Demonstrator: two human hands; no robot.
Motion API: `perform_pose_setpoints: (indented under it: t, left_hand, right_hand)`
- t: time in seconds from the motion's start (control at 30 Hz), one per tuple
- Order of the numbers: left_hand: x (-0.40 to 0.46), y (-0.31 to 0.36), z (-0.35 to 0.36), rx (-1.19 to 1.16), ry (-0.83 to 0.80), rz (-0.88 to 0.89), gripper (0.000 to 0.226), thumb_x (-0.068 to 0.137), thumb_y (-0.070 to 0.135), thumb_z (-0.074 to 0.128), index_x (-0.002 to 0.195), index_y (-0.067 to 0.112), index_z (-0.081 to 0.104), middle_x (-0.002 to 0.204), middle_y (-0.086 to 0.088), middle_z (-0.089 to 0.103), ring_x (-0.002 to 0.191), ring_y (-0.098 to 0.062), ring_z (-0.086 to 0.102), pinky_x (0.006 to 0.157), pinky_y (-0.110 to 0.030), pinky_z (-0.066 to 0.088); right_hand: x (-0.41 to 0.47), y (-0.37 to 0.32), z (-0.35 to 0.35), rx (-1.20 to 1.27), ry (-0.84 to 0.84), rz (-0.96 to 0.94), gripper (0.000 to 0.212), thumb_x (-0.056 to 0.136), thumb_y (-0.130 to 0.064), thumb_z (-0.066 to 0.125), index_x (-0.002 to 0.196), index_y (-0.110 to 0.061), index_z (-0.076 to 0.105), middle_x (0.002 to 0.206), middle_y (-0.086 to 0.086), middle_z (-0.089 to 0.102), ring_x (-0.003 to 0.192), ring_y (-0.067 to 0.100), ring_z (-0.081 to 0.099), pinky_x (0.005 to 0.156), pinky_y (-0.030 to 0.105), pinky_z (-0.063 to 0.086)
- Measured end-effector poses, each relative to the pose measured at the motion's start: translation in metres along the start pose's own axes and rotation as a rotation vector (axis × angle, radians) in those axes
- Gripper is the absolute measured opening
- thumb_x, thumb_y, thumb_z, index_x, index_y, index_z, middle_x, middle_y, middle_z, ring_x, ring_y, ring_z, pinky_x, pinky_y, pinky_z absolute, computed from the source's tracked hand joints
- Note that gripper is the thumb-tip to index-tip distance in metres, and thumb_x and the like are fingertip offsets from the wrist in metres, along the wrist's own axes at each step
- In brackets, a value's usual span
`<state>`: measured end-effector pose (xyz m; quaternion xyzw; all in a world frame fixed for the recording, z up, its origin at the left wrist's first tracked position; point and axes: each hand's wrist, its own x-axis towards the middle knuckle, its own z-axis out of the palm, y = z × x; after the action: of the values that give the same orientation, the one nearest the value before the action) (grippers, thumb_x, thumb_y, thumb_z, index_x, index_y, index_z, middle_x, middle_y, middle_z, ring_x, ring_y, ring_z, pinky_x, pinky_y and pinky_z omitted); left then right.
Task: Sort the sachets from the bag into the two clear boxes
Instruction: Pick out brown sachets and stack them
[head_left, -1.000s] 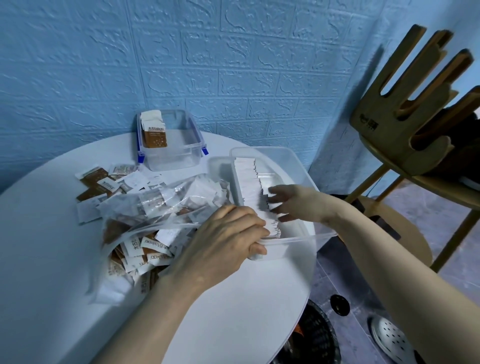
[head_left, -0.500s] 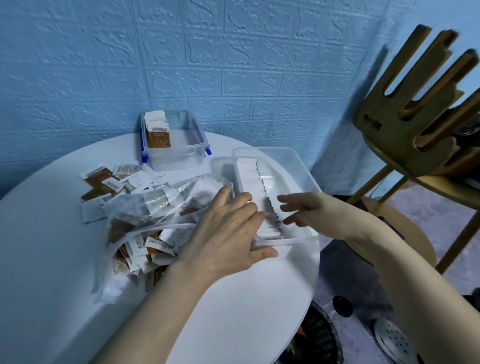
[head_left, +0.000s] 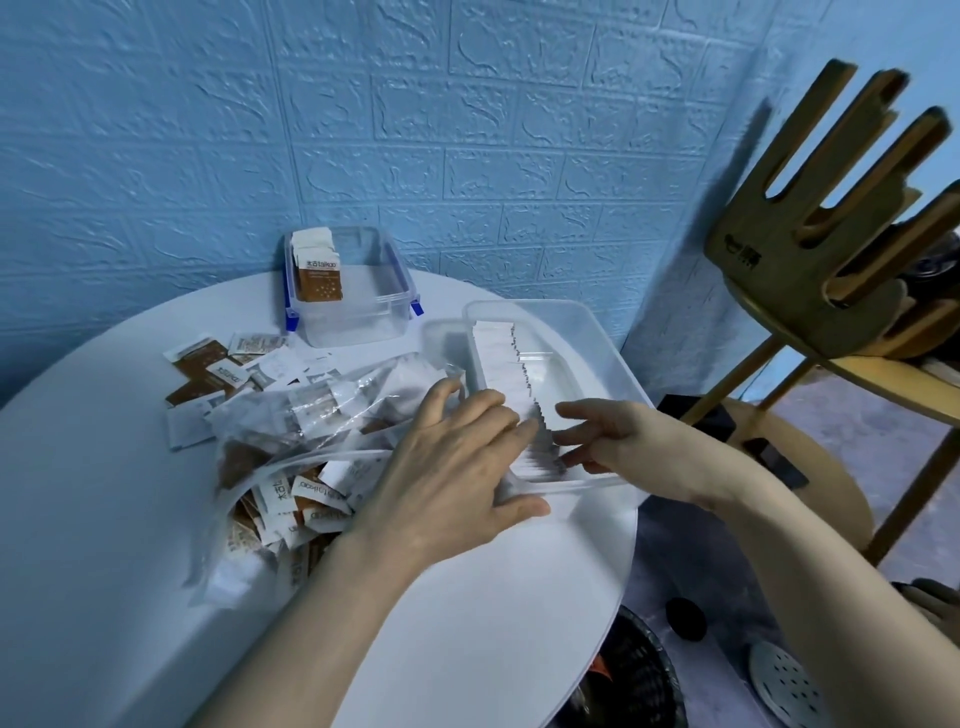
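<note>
A clear plastic bag (head_left: 291, 431) full of brown and white sachets lies on the round white table (head_left: 467, 623). A clear box (head_left: 597, 338) at the table's right edge holds a long row of white sachets (head_left: 498, 358) standing on edge. My left hand (head_left: 457, 467) lies flat with straight fingers against the near end of that row, thumb on the box's front rim. My right hand (head_left: 608, 436) reaches in from the right, fingers extended toward the same end of the row. A smaller clear box (head_left: 363, 317) with blue clips stands by the wall, holding a few brown sachets (head_left: 318, 275).
Loose brown and white sachets (head_left: 218, 374) are scattered left of the bag. A wooden chair (head_left: 831, 234) stands at the right, beside the table. A dark wicker basket (head_left: 634, 680) and a perforated white disc (head_left: 784, 686) sit on the floor below the table edge.
My left hand has straightened and slid up against the row of white sachets. My right hand has drawn back toward the near end of the row.
</note>
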<state>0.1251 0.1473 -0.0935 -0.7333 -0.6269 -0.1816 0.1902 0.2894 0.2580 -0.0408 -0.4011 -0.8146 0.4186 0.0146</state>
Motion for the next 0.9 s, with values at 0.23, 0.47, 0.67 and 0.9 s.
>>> perform_pose_setpoints:
  t: [0.23, 0.47, 0.67, 0.9]
  left_hand:
    - [0.001, 0.002, -0.001, -0.057, 0.006, 0.029, 0.054, 0.08, 0.063, 0.04, 0.097, 0.023, 0.073, 0.089, 0.01, 0.068, 0.1, -0.016, 0.06, 0.1, -0.039, 0.024]
    - [-0.005, 0.001, -0.001, -0.017, 0.078, 0.074, 0.048, 0.083, 0.056, 0.049, 0.104, 0.019, 0.07, 0.104, 0.005, 0.067, 0.112, -0.017, 0.053, 0.103, -0.041, 0.029]
    - [-0.011, -0.001, -0.009, -0.119, 0.231, 0.156, 0.02, 0.091, 0.03, 0.059, 0.082, 0.017, 0.071, 0.084, 0.006, 0.068, 0.094, -0.019, 0.062, 0.089, -0.036, 0.039]
    - [-0.012, 0.002, -0.011, -0.124, 0.134, 0.116, 0.011, 0.089, 0.022, 0.065, 0.08, 0.017, 0.068, 0.083, 0.004, 0.064, 0.093, -0.021, 0.061, 0.089, -0.035, 0.037]
  right_hand:
    - [0.001, 0.001, 0.005, -0.075, -0.03, -0.038, 0.063, 0.086, 0.009, 0.034, 0.138, -0.023, 0.047, 0.119, -0.005, 0.066, 0.109, 0.015, 0.062, 0.101, 0.041, 0.046]
    - [-0.003, 0.001, 0.006, -0.205, -0.023, -0.072, 0.058, 0.088, 0.002, 0.036, 0.136, -0.027, 0.052, 0.12, -0.002, 0.066, 0.109, 0.009, 0.061, 0.102, 0.035, 0.044]
    - [-0.036, -0.003, 0.002, -0.081, 0.02, -0.14, 0.047, 0.083, -0.051, 0.059, 0.124, -0.027, 0.063, 0.113, -0.017, 0.068, 0.104, -0.008, 0.061, 0.099, 0.021, 0.046]
    - [-0.04, -0.002, 0.012, -0.111, 0.03, -0.151, 0.052, 0.074, -0.047, 0.071, 0.123, -0.03, 0.064, 0.114, -0.024, 0.066, 0.106, -0.013, 0.057, 0.102, 0.023, 0.045]
